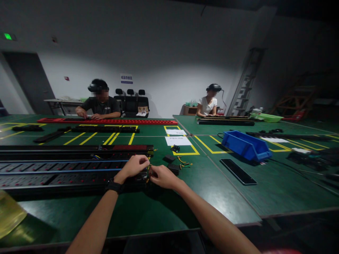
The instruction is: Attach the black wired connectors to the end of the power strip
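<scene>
Long black power strips (pixel 29 179) with red-marked sockets lie side by side on the left of the table. Over their right-hand ends, my left hand (pixel 135 165) is closed, thumb and fingers pinched together; what they hold is hidden. Facing it closely, my right hand (pixel 162 176) is pinched at thin yellow-green wires (pixel 148 165) that come out at the strip end. Just beyond my right hand sit small black blocks (pixel 170 158), with short loose wires (pixel 184 162) beside them.
To the right are a phone (pixel 238 171) and a blue bin (pixel 245 146). White papers (pixel 178 141) lie near yellow tape lines. A clear yellowish container (pixel 10 213) stands front left. Across the table, two people work near a red strip (pixel 111 121) and black strips (pixel 225 122).
</scene>
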Available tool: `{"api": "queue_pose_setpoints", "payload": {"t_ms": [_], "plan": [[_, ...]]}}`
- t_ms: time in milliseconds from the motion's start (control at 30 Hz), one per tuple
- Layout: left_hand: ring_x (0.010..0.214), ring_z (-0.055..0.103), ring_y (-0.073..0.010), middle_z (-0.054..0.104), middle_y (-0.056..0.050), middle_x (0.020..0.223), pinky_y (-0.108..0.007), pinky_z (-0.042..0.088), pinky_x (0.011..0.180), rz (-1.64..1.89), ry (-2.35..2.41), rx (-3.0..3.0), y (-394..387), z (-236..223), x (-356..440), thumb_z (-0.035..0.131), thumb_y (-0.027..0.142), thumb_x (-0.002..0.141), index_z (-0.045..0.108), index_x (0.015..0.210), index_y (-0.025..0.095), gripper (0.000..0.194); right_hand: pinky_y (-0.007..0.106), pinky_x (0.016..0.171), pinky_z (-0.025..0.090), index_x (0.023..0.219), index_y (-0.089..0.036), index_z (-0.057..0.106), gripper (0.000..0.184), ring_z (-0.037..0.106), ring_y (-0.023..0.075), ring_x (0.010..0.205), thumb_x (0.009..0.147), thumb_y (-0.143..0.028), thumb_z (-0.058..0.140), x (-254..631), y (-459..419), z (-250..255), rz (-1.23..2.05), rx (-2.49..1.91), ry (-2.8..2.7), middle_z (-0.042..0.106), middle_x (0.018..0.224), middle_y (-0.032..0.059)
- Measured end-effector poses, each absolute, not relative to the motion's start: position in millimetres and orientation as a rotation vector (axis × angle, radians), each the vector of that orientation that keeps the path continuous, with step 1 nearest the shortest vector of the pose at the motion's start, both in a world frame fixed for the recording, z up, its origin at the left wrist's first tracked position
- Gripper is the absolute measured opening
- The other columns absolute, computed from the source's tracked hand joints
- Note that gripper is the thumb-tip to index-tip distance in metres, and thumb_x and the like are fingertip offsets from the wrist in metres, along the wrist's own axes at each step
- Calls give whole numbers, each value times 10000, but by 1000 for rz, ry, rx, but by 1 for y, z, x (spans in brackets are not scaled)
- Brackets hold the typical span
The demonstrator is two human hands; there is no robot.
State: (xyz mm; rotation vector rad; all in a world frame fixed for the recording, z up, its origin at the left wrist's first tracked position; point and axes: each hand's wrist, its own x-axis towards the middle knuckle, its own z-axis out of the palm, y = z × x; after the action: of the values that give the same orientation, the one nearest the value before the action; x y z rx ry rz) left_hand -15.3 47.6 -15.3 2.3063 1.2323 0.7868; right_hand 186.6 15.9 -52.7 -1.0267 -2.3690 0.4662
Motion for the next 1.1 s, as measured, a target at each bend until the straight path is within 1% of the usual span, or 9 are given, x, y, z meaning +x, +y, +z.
{"api": "queue_pose_setpoints", "payload": {"t_ms": [500, 1100], "plan": [[799, 683, -213, 764, -58, 857, -283, 465, 734, 763, 1254, 2316, 46, -12, -13, 550, 398, 876, 742, 837, 172, 299, 237, 609, 285, 830, -188, 571, 50, 516, 126, 645, 872, -207, 588, 186, 16, -53, 458, -1030, -2371, 642, 761, 14], [798, 680, -207, 771, -61, 874, -272, 461, 722, 784, 1248, 2311, 47, -13, -14, 568, 388, 871, 747, 824, 171, 286, 237, 605, 277, 823, -186, 575, 66, 497, 120, 638, 880, -213, 593, 186, 15, -52, 444, -1036, -2377, 625, 746, 5]]}}
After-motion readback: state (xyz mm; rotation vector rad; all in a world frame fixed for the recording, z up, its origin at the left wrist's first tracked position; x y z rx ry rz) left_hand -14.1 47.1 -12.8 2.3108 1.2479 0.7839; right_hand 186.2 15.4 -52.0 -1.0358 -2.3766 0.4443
